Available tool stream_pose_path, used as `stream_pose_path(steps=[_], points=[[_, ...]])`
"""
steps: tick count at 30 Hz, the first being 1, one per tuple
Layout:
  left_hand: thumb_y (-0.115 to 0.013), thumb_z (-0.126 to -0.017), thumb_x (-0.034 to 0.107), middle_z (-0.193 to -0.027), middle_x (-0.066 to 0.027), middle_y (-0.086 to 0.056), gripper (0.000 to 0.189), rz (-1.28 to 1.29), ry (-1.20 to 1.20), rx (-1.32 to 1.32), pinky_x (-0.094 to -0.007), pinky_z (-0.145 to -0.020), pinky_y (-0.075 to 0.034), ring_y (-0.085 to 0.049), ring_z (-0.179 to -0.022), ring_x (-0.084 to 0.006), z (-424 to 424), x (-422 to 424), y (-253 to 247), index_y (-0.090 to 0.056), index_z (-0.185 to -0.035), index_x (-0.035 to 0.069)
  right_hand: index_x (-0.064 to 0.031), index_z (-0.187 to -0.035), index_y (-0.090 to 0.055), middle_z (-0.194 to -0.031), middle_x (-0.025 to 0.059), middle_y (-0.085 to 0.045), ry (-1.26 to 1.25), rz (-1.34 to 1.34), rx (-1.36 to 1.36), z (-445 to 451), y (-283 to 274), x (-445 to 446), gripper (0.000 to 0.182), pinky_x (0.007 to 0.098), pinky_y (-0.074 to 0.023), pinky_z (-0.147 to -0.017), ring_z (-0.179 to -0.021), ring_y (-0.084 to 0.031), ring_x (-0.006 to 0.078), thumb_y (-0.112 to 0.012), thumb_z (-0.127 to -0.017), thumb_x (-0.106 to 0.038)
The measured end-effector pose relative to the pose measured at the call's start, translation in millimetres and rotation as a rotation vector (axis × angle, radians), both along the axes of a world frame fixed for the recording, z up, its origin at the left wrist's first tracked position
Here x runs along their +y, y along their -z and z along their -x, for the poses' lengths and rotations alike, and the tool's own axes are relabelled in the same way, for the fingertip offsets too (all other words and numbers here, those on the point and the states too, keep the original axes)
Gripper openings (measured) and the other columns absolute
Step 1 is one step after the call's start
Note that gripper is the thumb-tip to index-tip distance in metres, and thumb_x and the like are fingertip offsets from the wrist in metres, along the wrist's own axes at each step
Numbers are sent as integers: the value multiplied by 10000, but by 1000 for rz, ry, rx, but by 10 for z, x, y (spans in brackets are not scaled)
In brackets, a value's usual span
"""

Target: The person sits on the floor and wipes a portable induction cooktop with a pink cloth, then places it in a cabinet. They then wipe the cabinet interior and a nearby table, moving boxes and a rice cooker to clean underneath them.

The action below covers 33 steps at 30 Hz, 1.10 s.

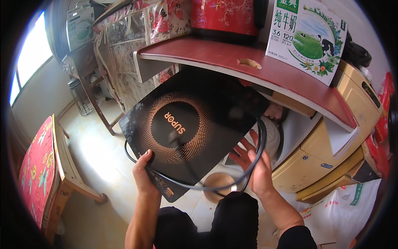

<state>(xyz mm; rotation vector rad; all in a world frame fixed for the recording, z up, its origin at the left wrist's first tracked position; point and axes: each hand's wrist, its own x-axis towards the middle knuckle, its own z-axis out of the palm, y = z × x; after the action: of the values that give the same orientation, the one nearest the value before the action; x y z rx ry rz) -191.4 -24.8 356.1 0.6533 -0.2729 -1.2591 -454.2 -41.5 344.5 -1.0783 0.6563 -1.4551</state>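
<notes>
A black Supor induction cooktop (224, 105) is tilted in front of me, its far end beneath the red-topped shelf (199, 53). My left hand (145, 177) grips its near left edge, thumb on top and fingers hidden underneath. At the near right side, my right hand (256, 168) is around a loop of black power cord (262, 137), fingers spread; how firmly it holds the cord I cannot tell. The loop sweeps below the cooktop's near edge towards my left hand. A blurred plug (175, 140) hangs over the printed ring of the cooktop.
On the shelf stand a milk carton box (307, 40) and a red appliance (224, 18). A red-cushioned wooden chair (59, 174) is at left, a beige cabinet (311, 155) at right. A ribbed round container (219, 183) sits on the floor between, near a white sack (339, 214).
</notes>
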Motion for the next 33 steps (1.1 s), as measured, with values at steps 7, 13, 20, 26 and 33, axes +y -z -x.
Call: stream_pose_path(steps=[7, 13, 20, 26, 33], points=[[-511, -924, 204, -836, -104, -687, 226, 113, 78, -27, -335, -669, -582, -674, -686, -214, 183, -144, -100, -628, -967, 15, -34, -1503, -256, -1413, 147, -451, -5, 148, -35, -13, -221, -296, 549, 385, -397, -1059, -1260, -494, 241, -405, -985, -143], [-527, -908, 176, -877, -114, -687, 209, 140, 137, -51, -350, -736, -577, -678, -756, -229, 384, -410, -258, -613, -990, 4, 14, -1383, -402, -1282, 141, -532, 38, 200, -74, 96, -299, -733, 422, 409, -427, -1041, -1159, -537, 245, -400, -975, -94], [-544, -915, 185, -919, -130, -698, 218, 156, 168, -69, -362, -777, -577, -692, -811, -236, 461, -527, -512, -609, -1021, 6, 32, -1391, -393, -1348, 169, -494, 47, 260, -59, 175, -505, -826, 423, 397, -423, -1056, -1232, -507, 257, -367, -979, -61], [-577, -909, 167, -894, -72, -654, 132, 138, 173, -3, -356, -826, -509, -639, -860, -200, 583, -579, -629, -594, -936, 39, 13, -1399, -394, -1339, 129, -491, 85, 251, -62, 145, -533, -1002, 436, 387, -428, -1043, -1217, -509, 231, -402, -968, -53], [-605, -962, 244, -1167, -84, -599, 349, 269, 198, 74, -364, -916, -477, -589, -1046, -209, 1068, -1081, -591, -501, -1224, 36, -38, -1356, -426, -1275, 92, -537, 90, 259, -42, 425, -265, -1505, 385, 352, -483, -967, -1106, -580, 202, -438, -975, -87]])
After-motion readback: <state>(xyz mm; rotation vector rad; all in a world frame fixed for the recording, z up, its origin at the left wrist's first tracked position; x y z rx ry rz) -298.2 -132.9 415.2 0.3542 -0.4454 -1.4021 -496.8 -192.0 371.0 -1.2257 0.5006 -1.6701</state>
